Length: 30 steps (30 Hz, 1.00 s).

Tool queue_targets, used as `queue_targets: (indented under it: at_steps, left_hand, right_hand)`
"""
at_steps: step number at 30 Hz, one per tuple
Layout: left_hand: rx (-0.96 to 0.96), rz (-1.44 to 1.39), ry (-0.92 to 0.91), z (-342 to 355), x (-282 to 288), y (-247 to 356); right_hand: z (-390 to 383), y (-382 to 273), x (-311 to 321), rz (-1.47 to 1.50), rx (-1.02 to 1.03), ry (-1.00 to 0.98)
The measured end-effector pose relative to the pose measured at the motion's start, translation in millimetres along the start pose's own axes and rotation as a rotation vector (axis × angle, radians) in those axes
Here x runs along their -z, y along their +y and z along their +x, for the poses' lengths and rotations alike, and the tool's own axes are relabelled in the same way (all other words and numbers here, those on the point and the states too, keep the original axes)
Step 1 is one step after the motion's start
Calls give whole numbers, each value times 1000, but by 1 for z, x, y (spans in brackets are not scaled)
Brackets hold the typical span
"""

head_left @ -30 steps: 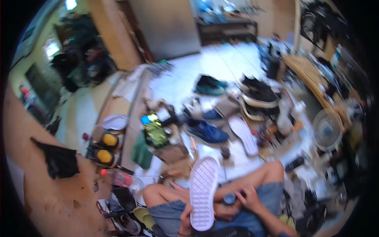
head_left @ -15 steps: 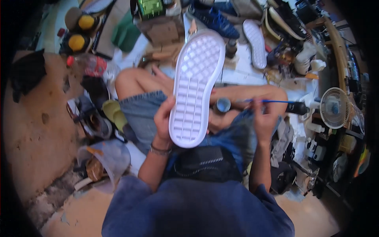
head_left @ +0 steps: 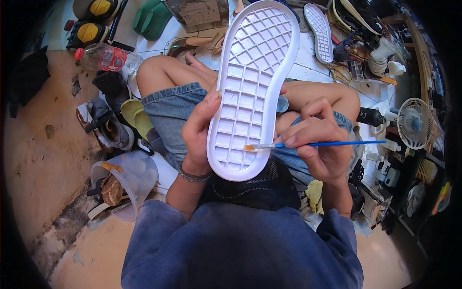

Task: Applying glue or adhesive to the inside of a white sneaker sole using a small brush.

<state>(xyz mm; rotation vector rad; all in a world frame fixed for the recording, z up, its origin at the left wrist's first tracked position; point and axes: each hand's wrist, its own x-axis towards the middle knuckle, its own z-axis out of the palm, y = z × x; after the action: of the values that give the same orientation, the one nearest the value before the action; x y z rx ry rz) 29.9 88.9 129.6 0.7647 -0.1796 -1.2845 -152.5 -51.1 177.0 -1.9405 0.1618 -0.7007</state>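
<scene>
A large white shoe sole [head_left: 243,103] is held up in front of me, its gridded face toward me and its toe end pointing away. My left hand [head_left: 199,127] grips its left edge, thumb on the rim and the other fingers hidden behind. My right hand [head_left: 320,139] pinches a thin paintbrush [head_left: 332,143] with a blue handle. The brush's tan bristles rest at the grid cells near the sole's lower end. Partly hidden behind the sole, a small bluish cup [head_left: 283,104] sits by my legs. Over my lap lies a black shoe-like piece [head_left: 250,190] with light stitching.
A second white sole [head_left: 318,33] lies on the white floor ahead. Left are a plastic bottle [head_left: 108,58], several shoes and a translucent bucket [head_left: 139,178]. Scissors [head_left: 340,73], a grey-white shoe [head_left: 381,61] and a small fan [head_left: 415,123] are on the right.
My right hand has come left, bringing the brush tip from beside the cup onto the sole. The sole appears closer and slightly further right, still in my left hand.
</scene>
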Motion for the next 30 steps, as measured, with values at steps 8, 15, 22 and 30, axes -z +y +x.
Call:
queue_targets:
  at_steps: [8, 15, 22, 30]
  left_hand:
    - [-27, -93, 25, -2, -6, 3]
    - [-35, -69, 20, -9, -25, 14]
    - [-74, -132, 63, -5, -22, 9]
    - [-95, -245, 75, -7, -1, 3]
  right_hand:
    - [20, -20, 8, -136, 100, -101]
    - [30, -31, 11, -284, 60, -182]
    - [39, -30, 14, -262, 86, -135]
    - [48, -37, 16, -376, 143, -275]
